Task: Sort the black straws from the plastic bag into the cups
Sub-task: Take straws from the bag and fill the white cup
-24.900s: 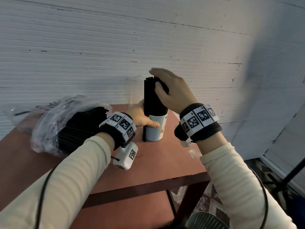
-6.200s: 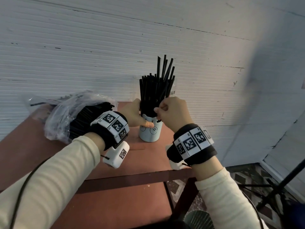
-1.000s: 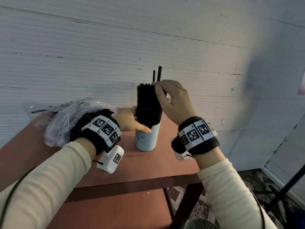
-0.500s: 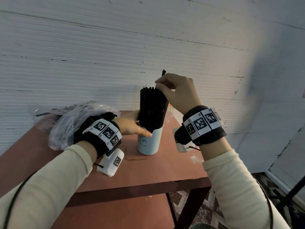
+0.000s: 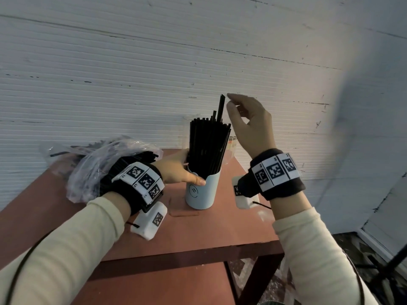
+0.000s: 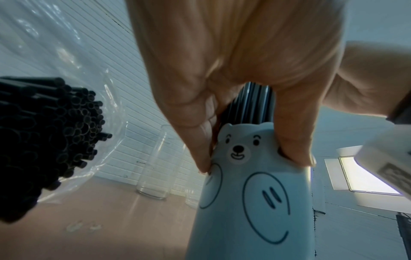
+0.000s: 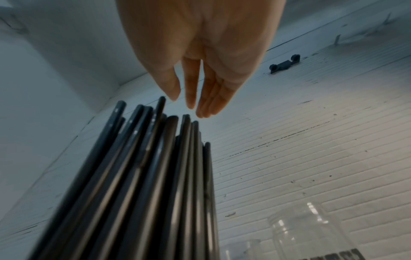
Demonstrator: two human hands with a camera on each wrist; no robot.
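Observation:
A pale blue bear-face cup point(image 5: 201, 191) point(image 6: 251, 193) stands on the red-brown table point(image 5: 198, 234), packed with upright black straws point(image 5: 208, 146) point(image 7: 144, 184). One straw point(image 5: 220, 107) sticks up above the rest. My left hand point(image 5: 178, 170) point(image 6: 233, 79) grips the cup at its rim, thumb on the near side. My right hand point(image 5: 251, 122) point(image 7: 200, 58) hovers just right of the raised straw's tip, fingers straight and loose, holding nothing. A clear plastic bag point(image 5: 97, 159) with more black straws point(image 6: 44, 140) lies on the table to the left.
Clear empty cups point(image 6: 155, 165) point(image 7: 311, 234) stand behind the blue cup near the white ribbed wall point(image 5: 132, 84). The table's front edge point(image 5: 198, 254) is close to me, with a lower shelf beneath it and patterned floor to the right.
My right hand has let go of the raised straw and drawn away to the right, its fingers spread. The left hand still holds the cup.

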